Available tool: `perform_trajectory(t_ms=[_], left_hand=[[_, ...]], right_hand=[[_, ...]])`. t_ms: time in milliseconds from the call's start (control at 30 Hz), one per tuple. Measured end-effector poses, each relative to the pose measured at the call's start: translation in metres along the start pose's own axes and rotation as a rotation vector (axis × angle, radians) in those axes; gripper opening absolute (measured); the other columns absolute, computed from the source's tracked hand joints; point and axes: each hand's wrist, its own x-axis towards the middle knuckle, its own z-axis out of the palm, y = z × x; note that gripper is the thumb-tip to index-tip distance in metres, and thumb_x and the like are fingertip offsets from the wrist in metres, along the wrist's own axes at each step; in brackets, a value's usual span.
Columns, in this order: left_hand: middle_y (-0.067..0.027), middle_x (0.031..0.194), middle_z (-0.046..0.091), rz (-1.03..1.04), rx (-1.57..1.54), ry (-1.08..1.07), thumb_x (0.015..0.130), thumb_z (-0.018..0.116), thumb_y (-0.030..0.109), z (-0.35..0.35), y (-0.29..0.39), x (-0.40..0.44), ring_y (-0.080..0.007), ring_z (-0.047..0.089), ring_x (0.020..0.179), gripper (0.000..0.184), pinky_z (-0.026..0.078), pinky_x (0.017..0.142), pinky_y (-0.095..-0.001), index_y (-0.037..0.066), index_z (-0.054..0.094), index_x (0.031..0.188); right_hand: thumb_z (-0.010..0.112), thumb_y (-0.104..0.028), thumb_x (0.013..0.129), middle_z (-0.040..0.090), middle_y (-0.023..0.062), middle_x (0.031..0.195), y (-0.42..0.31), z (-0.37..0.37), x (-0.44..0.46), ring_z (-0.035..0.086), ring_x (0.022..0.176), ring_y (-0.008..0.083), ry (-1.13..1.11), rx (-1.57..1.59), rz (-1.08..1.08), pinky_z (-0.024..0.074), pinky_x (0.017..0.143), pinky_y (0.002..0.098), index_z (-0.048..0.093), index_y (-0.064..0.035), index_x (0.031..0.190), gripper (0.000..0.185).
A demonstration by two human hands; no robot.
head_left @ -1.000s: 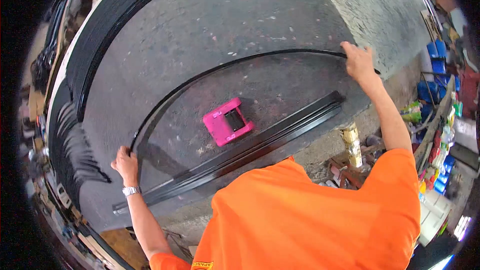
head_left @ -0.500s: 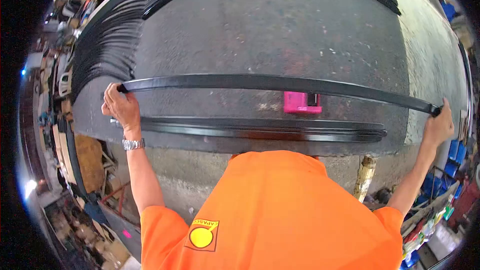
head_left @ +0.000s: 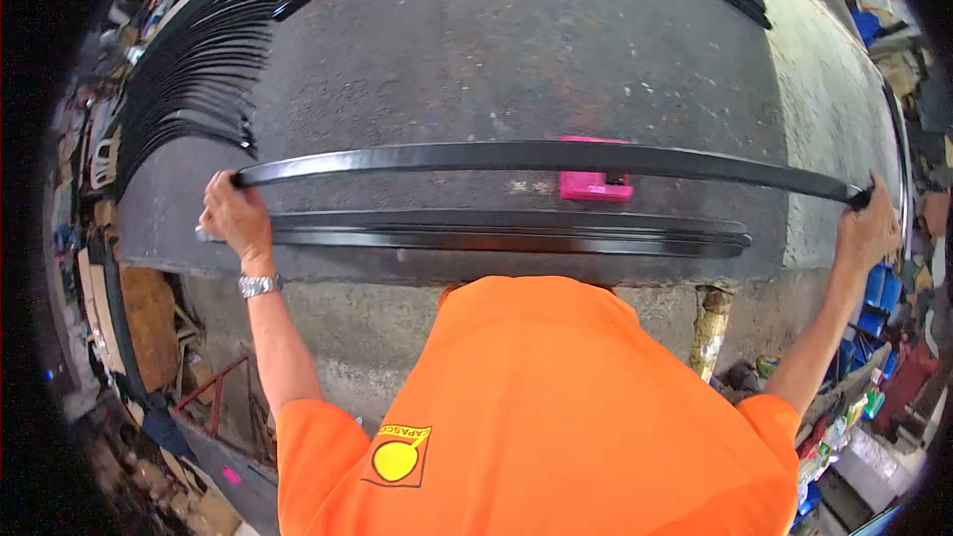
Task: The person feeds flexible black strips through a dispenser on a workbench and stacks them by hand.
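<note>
Fingers of the left hand and right hand pinch a black strip (slightly bowed) at either end.

Long, narrow strip of glossy black material, likely plastic or rubber. Looks unbroken along visible length. Stretched crosswise over the dark grey, speckled worktop, one end gripped in the left hand, the other in the right hand. Bows in shallow arc: middle highest in view, right end lowest. Pale sheen on left stretch; duller towards right. Tips partly hidden.
</note>
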Motion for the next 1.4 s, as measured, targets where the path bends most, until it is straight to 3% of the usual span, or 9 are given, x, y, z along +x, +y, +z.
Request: perform_trajectory(t_ms=[533, 600, 633, 700, 767, 833, 933, 1267, 1400], left_hand=[[0.0027, 0.111, 0.063, 0.010, -0.142, 0.017, 0.076, 0.071, 0.018, 0.001, 0.004, -0.006, -0.0183, 0.057, 0.107, 0.032, 0.030, 0.093, -0.0413, 0.020, 0.059, 0.106], [0.0041, 0.114, 0.067, 0.021, 0.011, -0.044, 0.078, 0.072, 0.021, 0.006, -0.004, -0.009, -0.0182, 0.061, 0.107, 0.033, 0.036, 0.089, -0.0403, 0.022, 0.063, 0.110], [0.0040, 0.113, 0.068, -0.002, 0.101, -0.059, 0.080, 0.072, 0.023, 0.004, -0.004, -0.011, -0.0170, 0.063, 0.106, 0.033, 0.039, 0.087, -0.0388, 0.023, 0.064, 0.112], [0.0043, 0.116, 0.068, 0.015, -0.115, -0.017, 0.089, 0.070, 0.029, 0.029, -0.033, -0.017, -0.0155, 0.065, 0.102, 0.030, 0.043, 0.079, -0.0395, 0.022, 0.064, 0.118], [0.0049, 0.124, 0.065, 0.042, 0.244, -0.132, 0.090, 0.070, 0.033, 0.017, -0.035, -0.019, -0.0142, 0.066, 0.104, 0.039, 0.047, 0.073, -0.0383, 0.018, 0.061, 0.124], [0.0011, 0.126, 0.065, 0.046, 0.267, -0.096, 0.092, 0.069, 0.026, 0.027, -0.047, -0.023, -0.0179, 0.063, 0.116, 0.035, 0.052, 0.086, -0.0397, 0.013, 0.061, 0.123], [-0.0092, 0.125, 0.064, 0.116, 0.047, -0.002, 0.096, 0.064, 0.016, 0.058, -0.084, -0.022, -0.0271, 0.061, 0.118, 0.034, 0.048, 0.099, -0.0397, 0.004, 0.056, 0.127], [-0.0167, 0.122, 0.064, 0.130, -0.036, 0.013, 0.096, 0.062, 0.013, 0.044, -0.072, 0.015, -0.0338, 0.061, 0.117, 0.030, 0.048, 0.100, -0.0448, 0.002, 0.057, 0.123], [-0.0165, 0.121, 0.064, 0.233, -0.135, 0.015, 0.091, 0.059, 0.001, 0.070, -0.086, 0.023, -0.0328, 0.061, 0.115, 0.029, 0.048, 0.097, -0.0425, 0.001, 0.059, 0.120]], right_hand=[[0.064, -0.010, 0.082, 0.072, 0.0076, 0.117, 0.061, 0.030, -0.010, 0.069, 0.106, 0.0269, 0.064, -0.009, -0.038, 0.0532, 0.086, 0.0421, 0.065, -0.0198, 0.130, 0.049], [0.070, -0.014, 0.079, 0.074, 0.0113, 0.104, 0.031, 0.001, -0.003, 0.071, 0.097, 0.0315, -0.187, -0.126, 0.142, 0.0547, 0.081, 0.0404, 0.068, -0.0202, 0.127, 0.049], [0.070, -0.011, 0.078, 0.074, 0.0119, 0.098, 0.025, 0.000, -0.001, 0.071, 0.092, 0.0340, 0.060, 0.061, 0.032, 0.0543, 0.076, 0.0427, 0.068, -0.0202, 0.125, 0.049], [0.068, -0.011, 0.078, 0.074, 0.0111, 0.102, 0.019, -0.006, -0.003, 0.070, 0.095, 0.0329, 0.107, 0.066, -0.015, 0.0508, 0.083, 0.0466, 0.069, -0.0161, 0.120, 0.042], [0.065, -0.005, 0.074, 0.072, 0.0120, 0.106, -0.008, -0.037, 0.002, 0.067, 0.102, 0.0335, 0.080, 0.213, 0.047, 0.0430, 0.092, 0.0469, 0.067, -0.0146, 0.120, 0.047], [0.065, -0.001, 0.076, 0.070, 0.0043, 0.099, -0.013, -0.042, -0.002, 0.066, 0.102, 0.0252, 0.095, 0.107, 0.066, 0.0397, 0.085, 0.0455, 0.064, -0.0166, 0.118, 0.044], [0.068, 0.000, 0.074, 0.067, -0.0003, 0.098, -0.026, -0.051, -0.006, 0.063, 0.103, 0.0190, 0.132, 0.199, 0.068, 0.0346, 0.092, 0.0439, 0.061, -0.0164, 0.119, 0.049], [0.071, 0.001, 0.068, 0.068, 0.0016, 0.106, -0.022, -0.039, -0.020, 0.063, 0.106, 0.0199, 0.081, 0.243, 0.106, 0.0342, 0.094, 0.0440, 0.059, -0.0154, 0.119, 0.055], [0.067, 0.003, 0.069, 0.068, 0.0033, 0.104, -0.019, -0.026, -0.017, 0.063, 0.106, 0.0223, 0.012, 0.240, 0.081, 0.0357, 0.093, 0.0430, 0.059, -0.0153, 0.121, 0.055]])
